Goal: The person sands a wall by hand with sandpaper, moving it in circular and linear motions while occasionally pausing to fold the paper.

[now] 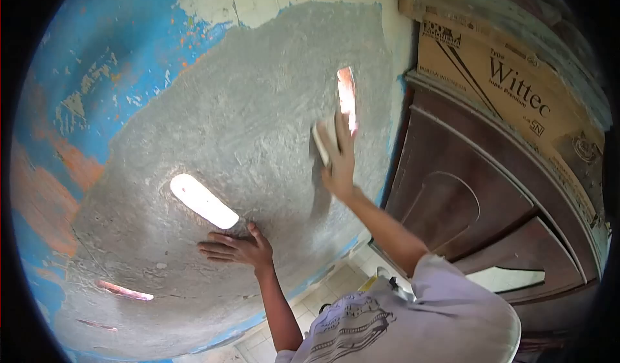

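Note:
My left hand [239, 248] lies flat on the grey plastered patch [258, 124] of the wall, fingers spread and pointing left. It is just below a bright slanted slot [204, 201] with rounded ends. In my right hand [340, 163] is a pale flat block [322, 142], held against the same grey surface. My fingers lie over the block, and part of it is hidden under them. Right by those fingertips is a second, upright slot [347, 92], lit pinkish-white, its lower end overlapped by the hand.
Blue and orange flaking paint [97, 92] surrounds the plaster on the left. Lower down is a narrow slot [126, 290]. Dark wooden furniture [452, 163] stands close on the right, with a printed cardboard box [504, 79] above it. Pale floor tiles [329, 289] show below.

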### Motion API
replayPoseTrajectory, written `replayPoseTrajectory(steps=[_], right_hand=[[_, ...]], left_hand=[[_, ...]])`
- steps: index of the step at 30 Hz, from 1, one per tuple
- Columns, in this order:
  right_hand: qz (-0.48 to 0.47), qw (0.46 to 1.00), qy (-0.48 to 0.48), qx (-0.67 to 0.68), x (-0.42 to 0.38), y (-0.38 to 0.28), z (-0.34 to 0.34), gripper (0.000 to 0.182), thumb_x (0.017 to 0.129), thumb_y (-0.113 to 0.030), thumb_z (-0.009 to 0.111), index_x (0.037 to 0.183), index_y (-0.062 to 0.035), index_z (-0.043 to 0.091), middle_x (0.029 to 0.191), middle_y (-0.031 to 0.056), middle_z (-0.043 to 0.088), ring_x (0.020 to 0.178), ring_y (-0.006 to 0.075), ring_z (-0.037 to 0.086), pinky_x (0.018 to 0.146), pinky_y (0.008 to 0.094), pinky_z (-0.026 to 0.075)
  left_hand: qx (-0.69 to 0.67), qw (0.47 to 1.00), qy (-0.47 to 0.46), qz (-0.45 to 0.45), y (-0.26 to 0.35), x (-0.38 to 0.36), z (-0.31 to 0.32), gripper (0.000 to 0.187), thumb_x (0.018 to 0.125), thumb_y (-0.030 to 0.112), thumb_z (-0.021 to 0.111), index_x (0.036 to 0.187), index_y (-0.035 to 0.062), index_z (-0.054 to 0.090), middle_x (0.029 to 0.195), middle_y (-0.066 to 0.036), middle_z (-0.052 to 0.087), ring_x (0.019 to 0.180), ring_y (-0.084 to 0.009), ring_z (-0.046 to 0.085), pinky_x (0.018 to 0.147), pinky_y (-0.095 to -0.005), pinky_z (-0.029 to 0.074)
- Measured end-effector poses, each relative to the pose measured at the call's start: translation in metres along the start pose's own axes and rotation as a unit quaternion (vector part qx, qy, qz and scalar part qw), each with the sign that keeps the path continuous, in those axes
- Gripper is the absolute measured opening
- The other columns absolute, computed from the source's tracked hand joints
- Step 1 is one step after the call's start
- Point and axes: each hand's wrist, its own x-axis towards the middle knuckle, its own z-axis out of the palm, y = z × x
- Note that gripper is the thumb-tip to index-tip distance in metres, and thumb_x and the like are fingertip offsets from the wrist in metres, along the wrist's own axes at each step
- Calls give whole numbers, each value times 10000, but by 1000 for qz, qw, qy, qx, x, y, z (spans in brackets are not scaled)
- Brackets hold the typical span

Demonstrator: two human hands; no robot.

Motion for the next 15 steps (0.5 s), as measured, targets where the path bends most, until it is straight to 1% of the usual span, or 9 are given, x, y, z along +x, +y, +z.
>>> replayPoseTrajectory(steps=[1, 2, 3, 5, 6, 8, 11, 13, 15], right_hand=[[-1, 999, -26, -29, -15, 11, 9, 746, 788, 64, 512, 1490, -182, 569, 1675, 209, 266, 1543, 492, 190, 1206, 662, 111], [-8, 999, -34, -18, 0, 2, 6, 766, 775, 97, 493, 1486, -177, 569, 1673, 216, 263, 1542, 472, 212, 1225, 631, 120], [12, 998, -56, -18, 2, -16, -20, 770, 772, 101, 494, 1487, -176, 568, 1673, 217, 261, 1542, 463, 220, 1228, 628, 121], [-7, 1000, -27, -2, 78, -27, -20, 777, 767, 109, 495, 1487, -175, 566, 1672, 219, 259, 1542, 443, 236, 1234, 624, 122], [-23, 999, -23, -2, 108, -29, -23, 786, 758, 108, 498, 1488, -174, 564, 1671, 220, 262, 1542, 438, 241, 1233, 631, 120], [-52, 998, -21, -5, 143, -35, -30, 803, 741, 107, 503, 1491, -174, 560, 1668, 221, 267, 1543, 427, 250, 1230, 645, 115], [-69, 997, -4, -36, 97, -14, -18, 820, 720, 107, 514, 1490, -171, 561, 1656, 215, 302, 1529, 418, 288, 1227, 645, 133], [-24, 999, 4, -45, 26, -8, -10, 837, 708, 126, 514, 1489, -171, 562, 1642, 210, 334, 1517, 394, 325, 1220, 652, 150], [-15, 997, -52, -58, 4, -16, -15, 842, 706, 136, 512, 1489, -172, 563, 1636, 209, 345, 1514, 398, 329, 1220, 649, 157]], left_hand=[[-2, 1000, 7, 0, -1, 3, 6, 1024, 998, 714, 350, 1635, 41, -87, 1655, -312, -194, 1540, -479, -178, 1169, -695, -82], [-1, 1000, 10, 0, -1, 5, 11, 1023, 999, 713, 347, 1635, 39, -87, 1654, -314, -196, 1538, -481, -181, 1168, -693, -88], [17, 999, -28, -4, 1, -16, -19, 1023, 999, 714, 345, 1634, 38, -88, 1653, -315, -197, 1538, -482, -182, 1171, -689, -88], [28, 999, -13, 6, 0, -8, -7, 1023, 1000, 715, 340, 1633, 37, -91, 1652, -316, -199, 1537, -485, -183, 1175, -681, -88], [30, 999, -3, 11, 1, -5, -4, 1005, 1008, 691, 349, 1633, 28, -74, 1655, -316, -187, 1540, -480, -175, 1182, -671, -83], [36, 999, 10, 19, 3, -3, -6, 970, 1024, 644, 367, 1633, 10, -41, 1662, -315, -163, 1547, -470, -158, 1197, -653, -72], [22, 1000, -11, 7, -2, -6, -4, 1015, 1004, 711, 337, 1634, 36, -84, 1651, -318, -202, 1535, -484, -190, 1173, -685, -87], [16, 1000, -16, 8, -2, -7, -7, 1009, 1006, 709, 331, 1635, 35, -79, 1650, -321, -201, 1535, -484, -191, 1173, -684, -89], [10, 1000, -12, 7, -1, -5, -5, 1002, 1008, 707, 323, 1636, 33, -73, 1650, -322, -199, 1535, -483, -191, 1173, -682, -91]])
